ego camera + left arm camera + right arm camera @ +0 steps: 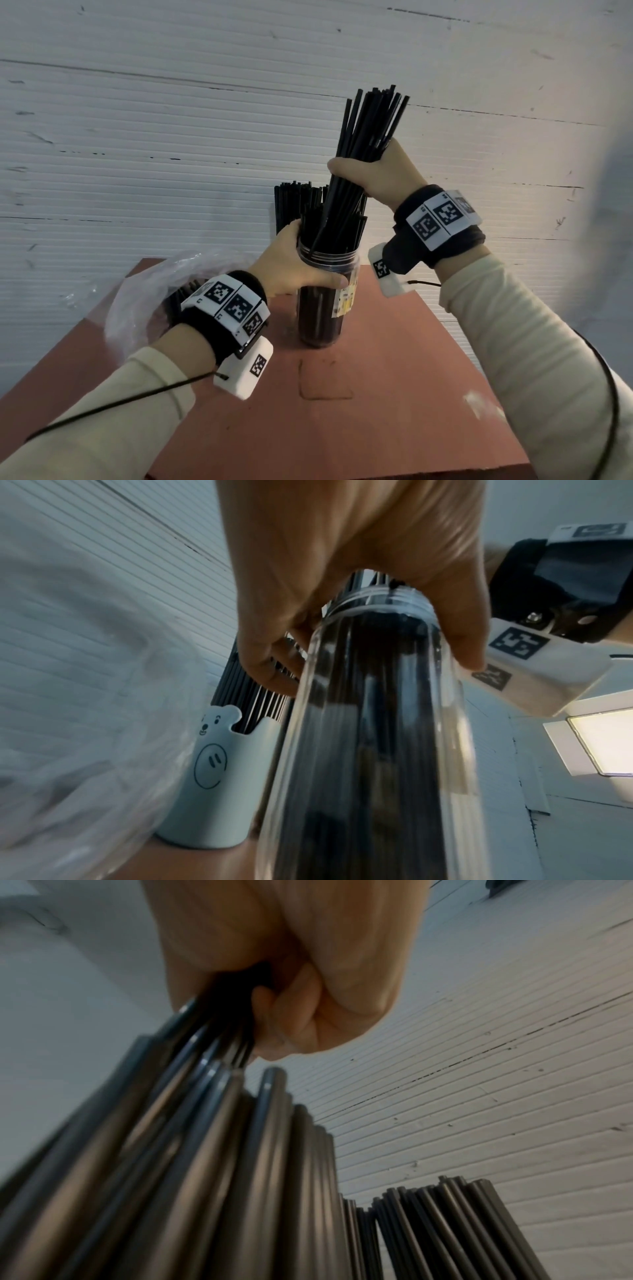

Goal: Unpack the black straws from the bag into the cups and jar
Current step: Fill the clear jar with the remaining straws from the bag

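Jar (327,308) stands on the table (394,394), our left hand (291,267) gripping its neck. We lower the straws (363,144) clenched in our right hand (373,171) straight in. Bag (144,291) lies left; a cup (219,777) behind holds more.

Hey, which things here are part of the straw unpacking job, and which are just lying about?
Part of the job:
- bundle of straws gripped by the right hand
- clear jar steadied by the left hand
- plastic bag
- bear cup, already full of straws

Just there:
- red table
- white wall
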Available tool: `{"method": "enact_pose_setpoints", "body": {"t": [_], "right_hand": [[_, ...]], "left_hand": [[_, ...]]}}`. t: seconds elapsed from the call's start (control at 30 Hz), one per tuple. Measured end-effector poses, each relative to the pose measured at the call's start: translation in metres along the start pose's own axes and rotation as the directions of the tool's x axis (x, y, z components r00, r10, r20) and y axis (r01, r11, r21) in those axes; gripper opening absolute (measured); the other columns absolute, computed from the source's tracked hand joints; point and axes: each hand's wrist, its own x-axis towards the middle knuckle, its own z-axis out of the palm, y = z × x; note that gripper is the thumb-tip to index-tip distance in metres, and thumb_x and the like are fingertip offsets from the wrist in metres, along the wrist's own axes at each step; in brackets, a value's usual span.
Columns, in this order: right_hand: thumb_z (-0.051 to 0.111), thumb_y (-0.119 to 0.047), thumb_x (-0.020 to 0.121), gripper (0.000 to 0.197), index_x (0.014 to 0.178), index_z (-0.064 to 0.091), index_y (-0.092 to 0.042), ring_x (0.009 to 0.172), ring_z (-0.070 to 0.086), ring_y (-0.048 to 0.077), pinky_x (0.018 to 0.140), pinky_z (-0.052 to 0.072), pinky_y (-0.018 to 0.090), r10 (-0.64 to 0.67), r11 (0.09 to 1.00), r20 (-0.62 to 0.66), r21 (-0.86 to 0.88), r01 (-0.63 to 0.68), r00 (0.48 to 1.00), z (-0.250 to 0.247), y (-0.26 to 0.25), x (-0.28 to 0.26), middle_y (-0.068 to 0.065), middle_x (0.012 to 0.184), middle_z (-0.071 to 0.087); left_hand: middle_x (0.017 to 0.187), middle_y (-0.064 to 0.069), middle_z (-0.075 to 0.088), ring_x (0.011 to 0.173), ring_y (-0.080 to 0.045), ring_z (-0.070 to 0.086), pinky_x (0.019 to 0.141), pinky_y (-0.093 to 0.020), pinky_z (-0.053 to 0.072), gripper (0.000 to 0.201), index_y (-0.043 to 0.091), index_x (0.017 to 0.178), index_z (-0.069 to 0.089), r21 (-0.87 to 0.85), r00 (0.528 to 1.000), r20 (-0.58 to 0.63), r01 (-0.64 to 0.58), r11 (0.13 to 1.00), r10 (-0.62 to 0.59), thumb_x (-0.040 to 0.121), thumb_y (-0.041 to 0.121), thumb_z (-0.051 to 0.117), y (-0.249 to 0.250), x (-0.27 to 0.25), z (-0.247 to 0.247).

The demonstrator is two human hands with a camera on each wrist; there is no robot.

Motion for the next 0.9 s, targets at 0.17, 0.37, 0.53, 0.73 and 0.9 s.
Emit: {"method": "enact_pose_setpoints", "body": {"t": [0.17,0.37,0.53,0.73,0.9], "right_hand": [[0.069,-0.013,0.084,0.018,0.076,0.055,-0.008,0.052,0.055,0.005,0.047,0.04,0.013,0.015,0.999,0.012,0.031,-0.015,1.0,0.0,-0.002,-0.003,-0.002,0.064,0.055],[0.068,-0.012,0.087,0.013,0.082,0.057,-0.005,0.05,0.053,0.003,0.046,0.039,0.012,-0.008,0.997,0.008,0.082,0.007,1.0,-0.003,-0.006,-0.011,0.0,0.066,0.055],[0.067,-0.011,0.088,0.011,0.086,0.06,-0.003,0.061,0.06,0.014,0.052,0.047,0.022,0.005,0.978,-0.022,0.207,0.0,1.0,-0.005,-0.004,-0.014,0.004,0.07,0.057],[0.066,-0.015,0.089,0.012,0.089,0.061,-0.004,0.067,0.059,0.017,0.059,0.05,0.026,-0.014,0.986,0.033,0.168,0.009,0.999,-0.005,-0.006,-0.015,0.006,0.074,0.056],[0.068,-0.016,0.089,0.019,0.089,0.064,0.003,0.068,0.064,0.009,0.062,0.05,0.018,-0.029,0.998,0.12,0.052,0.022,0.992,0.001,-0.002,-0.02,0.001,0.075,0.063]], "left_hand": [[0.113,-0.003,0.07,0.106,-0.013,0.068,0.095,-0.04,0.054,0.081,0.017,0.127,0.051,-0.001,0.986,0.161,-0.05,0.999,0.049,0.058,0.016,0.093,-0.005,0.01,-0.007],[0.139,0.003,0.052,0.128,-0.011,0.052,0.111,-0.043,0.04,0.099,0.026,0.142,0.032,-0.121,0.967,0.256,0.033,0.992,-0.001,0.059,0.049,0.081,-0.009,0.011,-0.018],[0.138,0.002,0.054,0.127,-0.016,0.055,0.11,-0.048,0.04,0.105,0.033,0.133,0.037,-0.202,0.977,0.211,0.057,0.978,-0.013,0.047,0.069,0.085,-0.01,0.008,-0.018],[0.13,0.002,0.064,0.121,-0.014,0.061,0.11,-0.044,0.042,0.087,0.025,0.139,0.046,-0.228,0.975,0.221,0.076,0.971,-0.025,0.063,0.05,0.079,-0.006,0.008,-0.012],[0.134,0.0,0.06,0.125,-0.014,0.057,0.109,-0.044,0.042,0.111,0.023,0.142,0.038,-0.239,0.983,0.184,0.058,0.969,-0.013,0.049,0.054,0.091,-0.012,-0.001,-0.01]]}}
